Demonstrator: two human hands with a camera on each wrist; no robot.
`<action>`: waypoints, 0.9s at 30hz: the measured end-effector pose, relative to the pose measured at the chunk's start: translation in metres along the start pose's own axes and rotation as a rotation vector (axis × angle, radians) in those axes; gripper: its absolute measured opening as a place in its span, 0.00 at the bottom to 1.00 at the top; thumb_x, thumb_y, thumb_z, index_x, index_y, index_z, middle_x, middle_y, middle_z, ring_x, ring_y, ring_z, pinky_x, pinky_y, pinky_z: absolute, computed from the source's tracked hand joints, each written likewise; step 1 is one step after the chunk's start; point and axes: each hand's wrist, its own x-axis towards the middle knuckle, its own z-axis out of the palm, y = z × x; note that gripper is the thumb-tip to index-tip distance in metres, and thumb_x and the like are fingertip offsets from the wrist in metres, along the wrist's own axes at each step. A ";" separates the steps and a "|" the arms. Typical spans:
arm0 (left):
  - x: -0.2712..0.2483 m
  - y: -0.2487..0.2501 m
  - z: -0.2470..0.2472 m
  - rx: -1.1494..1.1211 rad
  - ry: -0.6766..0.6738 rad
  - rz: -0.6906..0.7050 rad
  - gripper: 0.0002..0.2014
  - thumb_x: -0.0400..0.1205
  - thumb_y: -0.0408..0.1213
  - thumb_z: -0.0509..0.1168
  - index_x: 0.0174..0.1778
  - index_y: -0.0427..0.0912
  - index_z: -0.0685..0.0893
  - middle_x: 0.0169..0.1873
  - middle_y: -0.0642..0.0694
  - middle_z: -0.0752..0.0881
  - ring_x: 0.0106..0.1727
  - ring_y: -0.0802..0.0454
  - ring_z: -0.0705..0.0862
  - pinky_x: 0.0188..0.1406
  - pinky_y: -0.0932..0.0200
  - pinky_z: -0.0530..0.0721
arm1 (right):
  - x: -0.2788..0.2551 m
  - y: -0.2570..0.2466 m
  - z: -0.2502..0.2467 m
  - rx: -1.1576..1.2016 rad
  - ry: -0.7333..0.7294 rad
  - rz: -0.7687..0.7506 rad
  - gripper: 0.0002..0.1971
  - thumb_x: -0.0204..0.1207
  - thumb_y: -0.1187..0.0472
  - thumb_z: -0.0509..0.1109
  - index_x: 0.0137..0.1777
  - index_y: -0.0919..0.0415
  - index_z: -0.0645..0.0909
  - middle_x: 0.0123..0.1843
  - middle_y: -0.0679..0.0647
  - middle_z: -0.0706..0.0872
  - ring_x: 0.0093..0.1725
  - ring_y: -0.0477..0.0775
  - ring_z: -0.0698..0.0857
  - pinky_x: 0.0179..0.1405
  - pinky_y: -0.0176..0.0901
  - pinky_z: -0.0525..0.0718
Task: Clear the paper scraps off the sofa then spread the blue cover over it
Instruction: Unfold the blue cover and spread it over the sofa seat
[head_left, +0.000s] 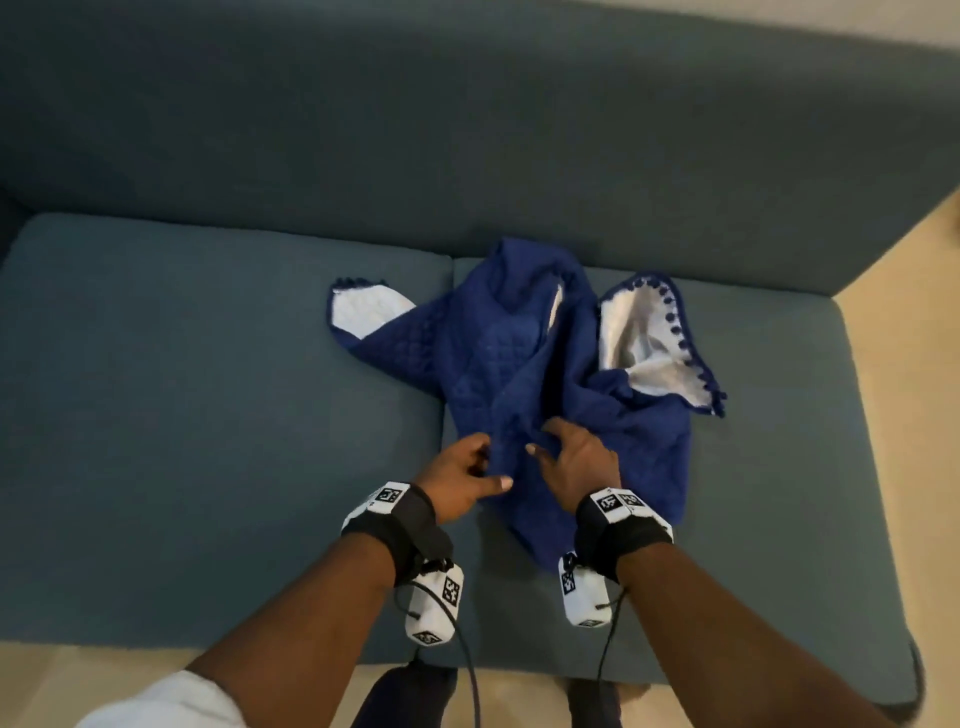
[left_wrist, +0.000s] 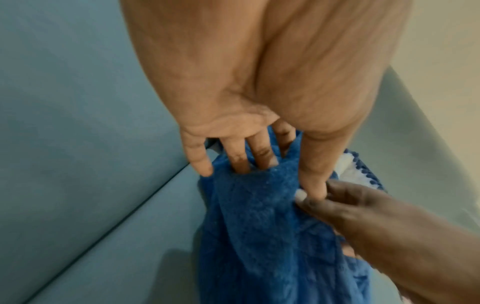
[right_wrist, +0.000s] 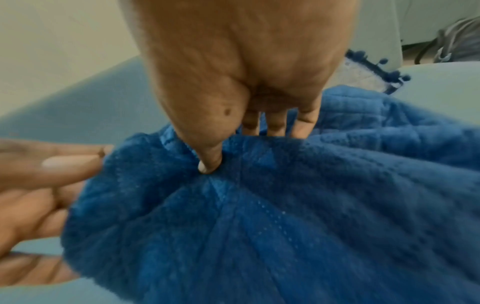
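Blue cover (head_left: 524, 374) lies bunched at frame centre on the sofa (head_left: 208, 389), astride the cushion seam (head_left: 451, 275), long axis running up-frame. Left hand (head_left: 457, 480) and right hand (head_left: 576, 462) both grip its near end, side by side; the bulk lies beyond them, toward the backrest (head_left: 467, 130).

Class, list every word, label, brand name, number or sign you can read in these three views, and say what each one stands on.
None: no readable word, number or brand shows in any view.
The white wrist blocks carry black-and-white square code patterns, not letters or digits.
The blue cover and the sofa show no printed label or tag.
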 end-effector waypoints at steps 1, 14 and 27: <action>-0.001 0.007 0.000 0.049 0.034 0.042 0.11 0.80 0.32 0.76 0.47 0.50 0.80 0.39 0.53 0.83 0.43 0.55 0.81 0.46 0.58 0.81 | -0.001 -0.005 -0.003 0.033 -0.011 -0.014 0.14 0.82 0.44 0.70 0.66 0.43 0.82 0.65 0.51 0.90 0.68 0.63 0.86 0.66 0.62 0.81; -0.113 0.178 -0.082 0.030 0.429 0.290 0.08 0.83 0.48 0.66 0.53 0.53 0.88 0.49 0.51 0.93 0.53 0.55 0.88 0.61 0.45 0.87 | -0.039 -0.133 -0.178 0.603 -0.054 -0.548 0.09 0.85 0.51 0.73 0.45 0.51 0.80 0.38 0.49 0.82 0.37 0.43 0.77 0.43 0.45 0.80; -0.279 0.350 -0.184 0.401 0.530 0.501 0.14 0.81 0.54 0.73 0.56 0.50 0.89 0.47 0.44 0.93 0.52 0.44 0.92 0.56 0.41 0.89 | -0.079 -0.329 -0.328 0.307 -0.184 -1.163 0.23 0.80 0.36 0.73 0.56 0.57 0.90 0.48 0.60 0.92 0.45 0.43 0.85 0.51 0.65 0.87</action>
